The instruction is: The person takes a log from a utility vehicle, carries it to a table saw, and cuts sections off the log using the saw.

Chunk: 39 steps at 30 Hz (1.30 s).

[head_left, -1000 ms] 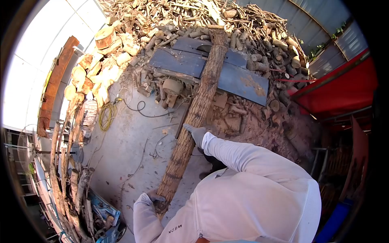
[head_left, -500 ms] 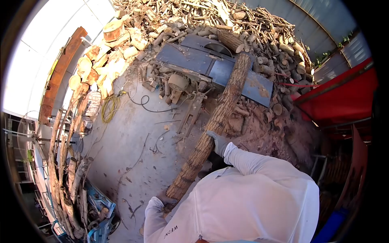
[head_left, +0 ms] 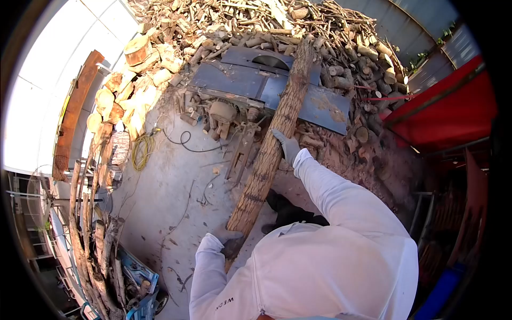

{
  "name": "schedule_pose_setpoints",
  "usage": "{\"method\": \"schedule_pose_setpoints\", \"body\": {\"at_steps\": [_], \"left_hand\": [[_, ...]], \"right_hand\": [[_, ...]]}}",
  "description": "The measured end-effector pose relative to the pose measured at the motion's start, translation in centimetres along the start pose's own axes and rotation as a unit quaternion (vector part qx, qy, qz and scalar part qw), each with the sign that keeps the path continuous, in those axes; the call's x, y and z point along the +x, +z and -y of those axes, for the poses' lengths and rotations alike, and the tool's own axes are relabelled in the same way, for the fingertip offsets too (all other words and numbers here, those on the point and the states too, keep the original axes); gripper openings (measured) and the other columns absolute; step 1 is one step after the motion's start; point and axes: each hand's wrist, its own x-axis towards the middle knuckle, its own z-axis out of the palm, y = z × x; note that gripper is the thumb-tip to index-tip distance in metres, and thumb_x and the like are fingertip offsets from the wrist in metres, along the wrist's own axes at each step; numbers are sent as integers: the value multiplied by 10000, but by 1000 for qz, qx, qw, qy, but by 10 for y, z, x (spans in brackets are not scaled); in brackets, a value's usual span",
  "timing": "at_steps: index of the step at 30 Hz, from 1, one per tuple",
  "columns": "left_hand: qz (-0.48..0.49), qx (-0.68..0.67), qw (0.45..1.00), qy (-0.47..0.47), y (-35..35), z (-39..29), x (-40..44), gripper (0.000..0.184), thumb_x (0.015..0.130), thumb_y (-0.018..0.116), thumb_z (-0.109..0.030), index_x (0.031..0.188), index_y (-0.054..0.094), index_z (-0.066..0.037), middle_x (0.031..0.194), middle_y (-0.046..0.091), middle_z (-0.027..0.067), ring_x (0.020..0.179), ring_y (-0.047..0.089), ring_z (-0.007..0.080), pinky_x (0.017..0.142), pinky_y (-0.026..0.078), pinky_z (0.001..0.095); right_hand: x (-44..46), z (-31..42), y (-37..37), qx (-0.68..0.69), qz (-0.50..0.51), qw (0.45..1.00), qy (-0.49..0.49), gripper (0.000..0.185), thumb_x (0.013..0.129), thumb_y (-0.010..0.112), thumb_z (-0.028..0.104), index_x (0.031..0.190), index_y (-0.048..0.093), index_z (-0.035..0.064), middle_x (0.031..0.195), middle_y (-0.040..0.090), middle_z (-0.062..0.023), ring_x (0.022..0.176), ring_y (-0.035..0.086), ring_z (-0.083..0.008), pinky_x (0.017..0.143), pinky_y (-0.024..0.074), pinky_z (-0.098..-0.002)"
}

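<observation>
A long, rough-barked log [head_left: 272,144] slants away from my body, its far part lying over a saw table [head_left: 224,80]. My right hand [head_left: 288,146], in a grey glove, is closed against the log's right side near its middle. Close to the near end, my left hand [head_left: 228,240], also gloved, grips the log with its fingers partly hidden beneath. A round saw blade [head_left: 271,62] stands up from the table, just left of the log's far part.
Cut wood [head_left: 256,21] is heaped behind the table. Split logs [head_left: 114,101] are piled at left, near a coiled yellow cable [head_left: 141,152]. Long branches [head_left: 90,240] lean in a blue cart [head_left: 141,282]. A red sheet [head_left: 442,106] hangs at right.
The log has moved forward, farther over the saw table, past the blade. Both hands have gone along with it, and my right arm is stretched out more.
</observation>
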Motion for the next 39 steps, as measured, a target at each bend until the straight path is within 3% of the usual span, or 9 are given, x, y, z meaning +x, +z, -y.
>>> {"method": "schedule_pose_setpoints", "body": {"at_steps": [4, 7, 13, 16, 25, 32, 35, 37, 39], "left_hand": [[6, -29, 999, -15, 1, -20, 2, 655, 708, 871, -179, 1271, 602, 22, 1073, 713, 96, 905, 679, 190, 841, 550, 343], [-1, -44, 999, -19, -3, -11, 10, 650, 703, 870, -167, 1262, 602, 28, 1083, 710, 96, 911, 682, 196, 850, 549, 343], [3, -25, 998, -52, -15, -19, 10, 711, 674, 884, -185, 1286, 587, 17, 1135, 695, 97, 979, 671, 207, 900, 536, 348], [-3, -44, 999, -18, -18, -21, 9, 746, 662, 889, -198, 1303, 572, 17, 1152, 689, 100, 1000, 667, 204, 916, 532, 348], [-14, -36, 997, -64, -38, -15, 13, 792, 653, 889, -198, 1339, 549, 4, 1178, 680, 96, 1029, 662, 206, 933, 528, 362], [28, -125, 991, -44, -39, -26, 13, 802, 646, 889, -195, 1345, 545, -2, 1188, 676, 97, 1046, 651, 210, 953, 515, 363], [25, -94, 995, -38, -46, -4, 21, 831, 650, 886, -199, 1367, 518, 1, 1202, 667, 107, 1047, 645, 217, 959, 508, 365], [41, -132, 989, -45, -46, -3, 21, 860, 657, 882, -206, 1389, 486, 11, 1223, 653, 120, 1062, 638, 222, 971, 500, 366], [30, -121, 991, -39, -48, -2, 21, 875, 654, 885, -206, 1395, 475, 15, 1224, 650, 122, 1071, 634, 223, 975, 499, 369]], "right_hand": [[-18, -39, -22, 48, 51, 997, 45, 687, 841, 812, 357, 1384, 497, 80, 1254, 630, -101, 1149, 616, -233, 914, 549, -415], [-22, -77, -17, 197, 102, 964, 145, 629, 858, 797, 332, 1356, 522, 62, 1254, 634, -102, 1134, 627, -252, 941, 545, -444], [-32, -50, 0, 191, 84, 949, 237, 523, 880, 774, 276, 1319, 563, 85, 1237, 651, -92, 1110, 643, -274, 950, 550, -450], [-33, -46, 7, 166, 101, 959, 206, 519, 892, 751, 322, 1318, 556, 99, 1248, 644, -99, 1150, 622, -288, 984, 517, -508], [-8, -67, 14, 173, 95, 957, 213, 534, 862, 793, 251, 1317, 561, 94, 1192, 658, -85, 1080, 647, -252, 938, 554, -442], [-21, -51, 31, 107, 66, 970, 207, 530, 896, 741, 321, 1334, 553, 88, 1289, 628, -123, 1171, 620, -282, 1002, 510, -491], [-24, -48, 36, -33, 81, 991, 104, 521, 897, 735, 309, 1329, 554, 81, 1277, 634, -123, 1166, 623, -278, 992, 519, -489], [-14, -58, 35, 90, 55, 972, 210, 517, 886, 741, 301, 1317, 566, 74, 1257, 644, -120, 1143, 636, -273, 966, 538, -480], [-9, -63, 35, 75, 39, 975, 203, 509, 879, 746, 304, 1300, 580, 70, 1234, 655, -117, 1118, 649, -271, 946, 550, -475]]}}
